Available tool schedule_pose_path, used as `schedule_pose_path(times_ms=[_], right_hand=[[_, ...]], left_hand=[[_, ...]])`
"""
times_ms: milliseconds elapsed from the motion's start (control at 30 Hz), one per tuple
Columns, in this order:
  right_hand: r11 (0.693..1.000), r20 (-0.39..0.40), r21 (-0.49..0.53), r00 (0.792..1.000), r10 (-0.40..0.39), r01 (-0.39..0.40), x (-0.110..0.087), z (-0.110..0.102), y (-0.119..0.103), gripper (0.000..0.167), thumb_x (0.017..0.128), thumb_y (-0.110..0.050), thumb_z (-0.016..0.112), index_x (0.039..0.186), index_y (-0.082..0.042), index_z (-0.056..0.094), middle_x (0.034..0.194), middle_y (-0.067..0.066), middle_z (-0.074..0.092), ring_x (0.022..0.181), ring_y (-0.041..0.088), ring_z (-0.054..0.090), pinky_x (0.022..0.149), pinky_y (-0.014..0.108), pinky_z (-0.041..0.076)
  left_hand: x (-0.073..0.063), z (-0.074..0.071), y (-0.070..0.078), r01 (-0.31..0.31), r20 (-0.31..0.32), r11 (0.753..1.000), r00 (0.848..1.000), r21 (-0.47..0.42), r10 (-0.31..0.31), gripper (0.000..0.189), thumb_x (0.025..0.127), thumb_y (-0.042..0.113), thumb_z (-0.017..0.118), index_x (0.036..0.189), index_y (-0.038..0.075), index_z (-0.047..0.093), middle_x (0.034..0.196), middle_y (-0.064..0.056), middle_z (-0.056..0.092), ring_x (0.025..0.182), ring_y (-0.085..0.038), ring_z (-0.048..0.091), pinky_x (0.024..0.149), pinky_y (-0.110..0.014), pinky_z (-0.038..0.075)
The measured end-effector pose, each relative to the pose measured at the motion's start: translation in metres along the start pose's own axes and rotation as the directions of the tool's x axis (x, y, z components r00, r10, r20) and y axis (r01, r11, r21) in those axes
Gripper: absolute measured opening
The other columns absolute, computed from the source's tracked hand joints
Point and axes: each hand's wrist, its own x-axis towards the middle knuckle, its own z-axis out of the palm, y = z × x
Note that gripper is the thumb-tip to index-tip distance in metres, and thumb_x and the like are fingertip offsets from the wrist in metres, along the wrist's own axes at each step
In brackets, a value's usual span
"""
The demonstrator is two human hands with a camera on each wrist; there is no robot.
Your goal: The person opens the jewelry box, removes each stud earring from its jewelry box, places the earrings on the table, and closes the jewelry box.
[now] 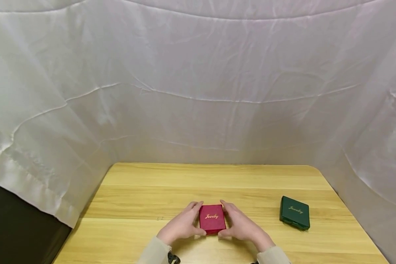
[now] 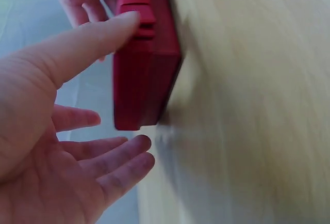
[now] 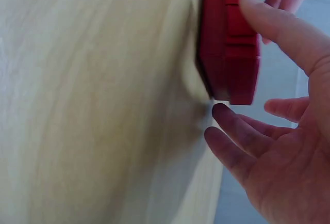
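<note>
A small closed red box (image 1: 212, 217) with gold "Jewelry" lettering sits on the wooden table, between both hands. My left hand (image 1: 184, 224) is at its left side, and the thumb touches the front tab (image 2: 139, 15). From the right, my right hand (image 1: 239, 224) brings its thumb against the front of the same box (image 3: 242, 74). In both wrist views the other fingers are loosely spread beside the box, with a gap showing. Whether the index fingertips touch its back corners I cannot tell.
A closed green box (image 1: 294, 212), also lettered "Jewelry", lies at the right of the wooden table (image 1: 145, 198). Pale grey cloth (image 1: 198, 124) hangs behind the table and along both sides. Something black (image 1: 19, 227) shows at the lower left.
</note>
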Motion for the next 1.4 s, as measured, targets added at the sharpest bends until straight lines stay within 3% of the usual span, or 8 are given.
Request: schedule_pose_path(times_ms=[200,367,467,600,700,900,1233,1400], right_hand=[[1.0,-0.033,0.001,0.999,-0.004,0.004,-0.004,-0.004,-0.004,0.07,0.091,-0.029,0.069,0.146,0.001,0.039,0.128,0.017,0.055,0.11,0.032,0.058,0.094,0.056,0.047],[0.999,-0.05,-0.027,0.998,-0.023,0.022,-0.004,-0.001,-0.007,0.053,0.094,-0.018,0.065,0.14,0.0,0.049,0.116,0.011,0.061,0.099,0.026,0.061,0.087,0.05,0.052],[1.0,-0.053,-0.019,0.998,-0.024,0.023,-0.004,0.002,-0.007,0.048,0.093,-0.014,0.066,0.137,0.001,0.052,0.114,0.011,0.062,0.099,0.026,0.061,0.088,0.05,0.051],[1.0,-0.047,0.007,0.999,-0.025,0.026,-0.002,0.004,-0.006,0.046,0.093,-0.011,0.066,0.135,0.004,0.053,0.115,0.014,0.063,0.097,0.025,0.063,0.086,0.046,0.053],[0.999,-0.038,0.031,0.999,-0.021,0.022,-0.001,0.005,-0.005,0.046,0.093,-0.01,0.066,0.136,0.003,0.052,0.113,0.013,0.064,0.095,0.023,0.063,0.082,0.042,0.054],[0.998,-0.035,0.06,0.999,-0.002,0.004,0.0,0.008,-0.004,0.047,0.093,-0.011,0.066,0.136,0.001,0.052,0.105,0.008,0.066,0.091,0.021,0.063,0.078,0.039,0.055],[0.999,-0.053,0.05,0.999,0.003,0.0,0.002,0.009,-0.008,0.047,0.091,-0.008,0.067,0.135,0.003,0.053,0.106,0.01,0.066,0.09,0.021,0.063,0.076,0.037,0.055],[0.999,-0.069,0.049,0.998,-0.004,0.008,0.004,0.011,-0.012,0.048,0.091,-0.007,0.067,0.136,0.004,0.052,0.107,0.012,0.066,0.09,0.021,0.064,0.076,0.035,0.055]], left_hand=[[-0.007,-0.002,0.002,0.015,-0.067,1.0,0.998,-0.001,-0.015,0.067,0.094,0.04,0.063,0.147,0.003,0.043,0.131,-0.018,0.052,0.106,-0.03,0.06,0.09,-0.049,0.052],[-0.012,0.001,0.007,0.01,-0.11,1.0,0.994,0.01,-0.009,0.055,0.094,0.03,0.065,0.14,0.004,0.051,0.109,-0.013,0.06,0.086,-0.018,0.058,0.077,-0.042,0.055],[-0.012,0.003,0.01,0.014,-0.109,1.0,0.994,-0.002,-0.014,0.054,0.093,0.027,0.067,0.138,0.001,0.052,0.109,-0.016,0.062,0.091,-0.023,0.06,0.081,-0.044,0.054],[-0.012,0.006,0.011,0.012,-0.096,1.0,0.995,-0.02,-0.014,0.057,0.093,0.024,0.066,0.138,-0.005,0.049,0.125,-0.024,0.06,0.113,-0.037,0.059,0.095,-0.051,0.049],[-0.011,0.007,0.012,0.007,-0.09,0.999,0.996,-0.041,-0.011,0.057,0.093,0.021,0.066,0.139,-0.008,0.047,0.129,-0.026,0.058,0.117,-0.039,0.057,0.098,-0.05,0.046],[-0.009,0.01,0.01,0.017,-0.088,0.998,0.996,-0.067,-0.023,0.057,0.093,0.016,0.067,0.138,-0.009,0.045,0.124,-0.025,0.061,0.113,-0.035,0.06,0.096,-0.047,0.048],[-0.007,0.01,0.009,0.031,-0.089,0.991,0.995,-0.133,-0.044,0.058,0.092,0.013,0.068,0.139,-0.009,0.044,0.123,-0.025,0.061,0.111,-0.033,0.061,0.095,-0.047,0.049],[-0.009,0.004,0.006,0.027,-0.093,0.984,0.995,-0.175,-0.044,0.059,0.091,0.011,0.068,0.14,-0.009,0.043,0.105,-0.014,0.067,0.089,-0.019,0.064,0.083,-0.038,0.055]])
